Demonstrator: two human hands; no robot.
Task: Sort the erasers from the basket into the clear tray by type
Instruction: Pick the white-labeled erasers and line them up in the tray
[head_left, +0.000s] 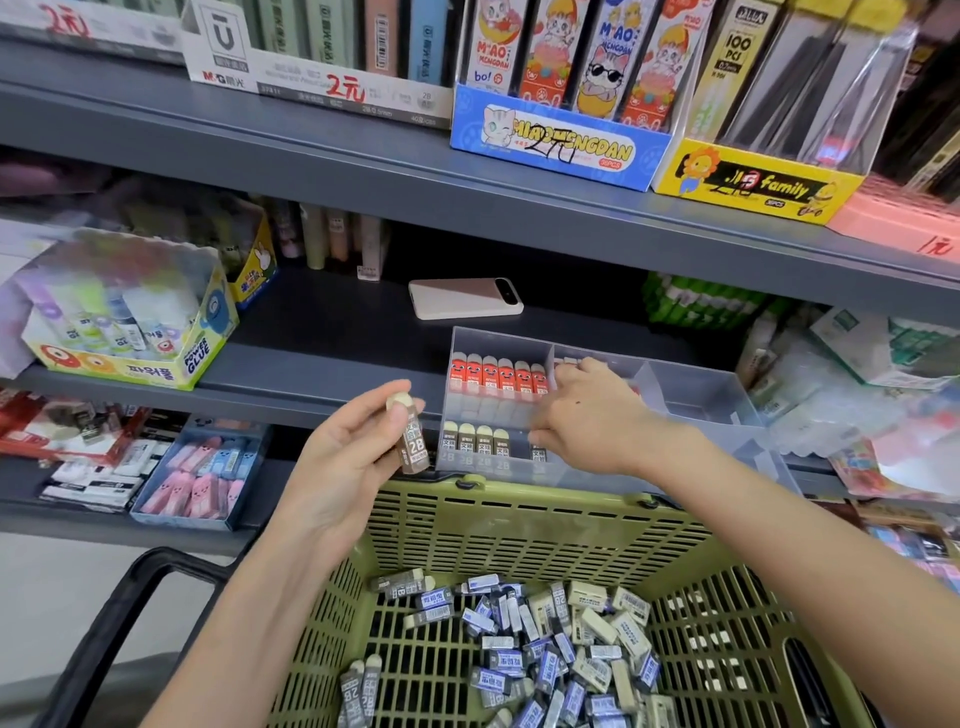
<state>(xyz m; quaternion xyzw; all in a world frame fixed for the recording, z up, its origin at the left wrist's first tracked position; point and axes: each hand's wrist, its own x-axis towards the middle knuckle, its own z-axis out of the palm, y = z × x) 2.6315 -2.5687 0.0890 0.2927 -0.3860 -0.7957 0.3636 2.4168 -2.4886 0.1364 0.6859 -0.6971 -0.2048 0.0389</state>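
**Left hand** (348, 462): raised over the far-left corner of the basket, palm toward the camera. The grip is clamped, thumb against fingers, on one brown-sleeved 2B eraser (414, 444). The eraser is held upright with its pale end up, just left of the clear tray.

**Right hand** (587, 421): reached over the clear tray (701, 400), back of the hand up, fingers bent down to the front row. One more brown sleeve shows directly beneath the fingertips. Whether the grip is pinching it or only touching it cannot be told.

**Clear tray:** stands at the front edge of the grey shelf (332, 338), directly behind the basket, and is split by dividers into compartments.
- Left compartment, rear row: six red-sleeved erasers (498, 376) visible, upright and side by side.
- Left compartment, front row: four 2B erasers (475, 441), upright and touching, followed by a gap before the one under the right hand.

**Green basket** (519, 525): slatted plastic, with a black handle (130, 613) lying down at the left. On its floor is a loose heap of erasers (550, 654) mixing blue-and-white, grey 2B and cream sleeves.

**Other stock:**
- White phone (465, 297), lying flat on the shelf behind the tray.
- POWER GLUE display box (130, 332), at the left of the same shelf.
- Blue box of pink erasers (192, 483), on the shelf below.
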